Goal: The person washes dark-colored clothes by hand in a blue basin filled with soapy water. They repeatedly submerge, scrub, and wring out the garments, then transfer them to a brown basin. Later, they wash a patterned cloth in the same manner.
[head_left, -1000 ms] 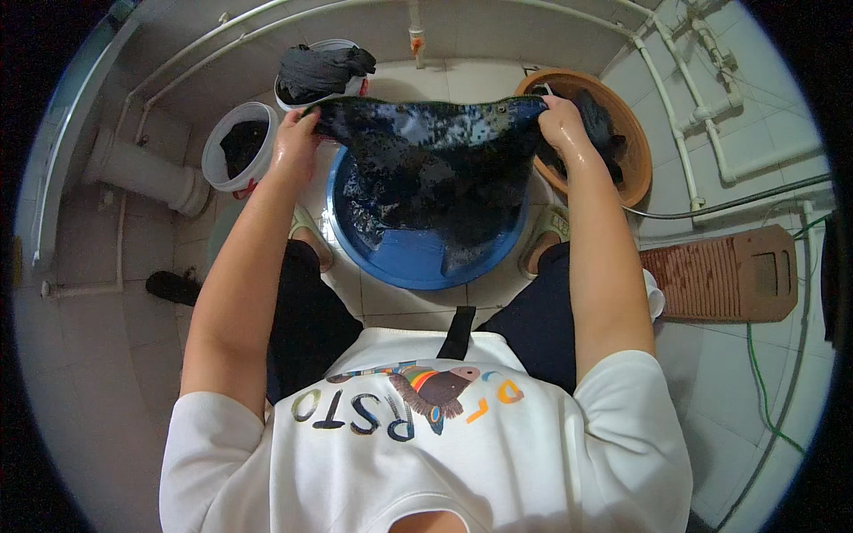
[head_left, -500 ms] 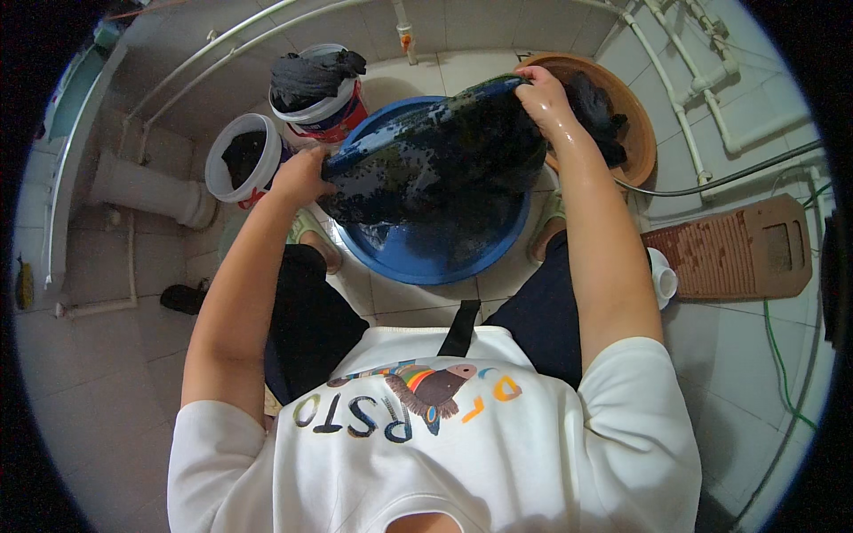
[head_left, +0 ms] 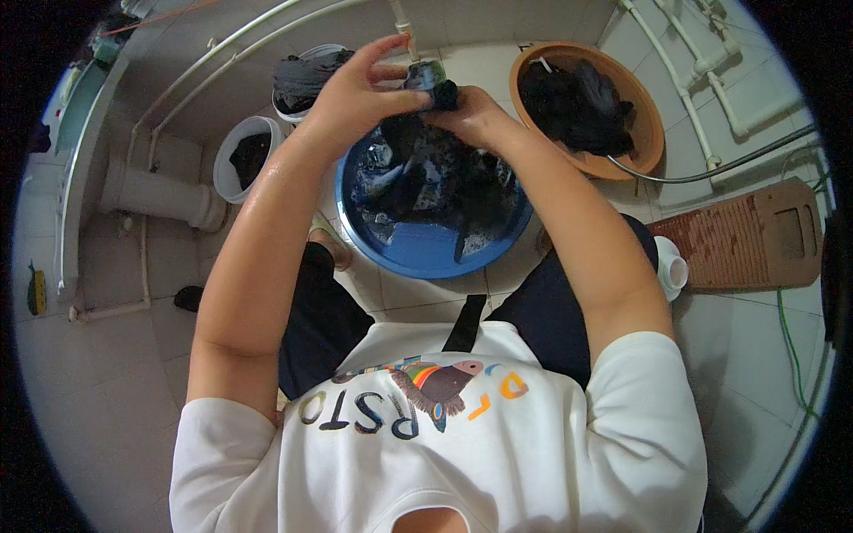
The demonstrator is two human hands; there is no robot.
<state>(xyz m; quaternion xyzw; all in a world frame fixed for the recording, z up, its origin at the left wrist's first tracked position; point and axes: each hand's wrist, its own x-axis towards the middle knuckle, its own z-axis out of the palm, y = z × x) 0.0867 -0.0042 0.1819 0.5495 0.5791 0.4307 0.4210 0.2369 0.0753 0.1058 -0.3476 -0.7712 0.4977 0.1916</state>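
Note:
A wet dark cloth (head_left: 435,164), mottled with blue-grey, hangs into the blue basin (head_left: 413,253) in front of me. Its upper end is bunched in my right hand (head_left: 473,117), whose fingers are closed on it above the basin's far side. My left hand (head_left: 360,96) is beside that bunched end with its fingers spread apart; the thumb reaches to the cloth, and whether it touches is unclear. Suds and water show around the cloth in the basin. What kind of garment it is cannot be made out.
An orange-brown basin (head_left: 653,107) of dark clothes stands far right. Two white buckets hold dark cloth: one nearer (head_left: 222,160), one behind (head_left: 306,114). A brown washboard (head_left: 737,240) and white bottle (head_left: 671,266) lie right. A grey hose (head_left: 711,184) runs to the orange-brown basin.
The cloth, earlier stretched wide between both hands, is now gathered at its top and hangs lower into the basin. My hands have come together, and the left has let go and spread its fingers.

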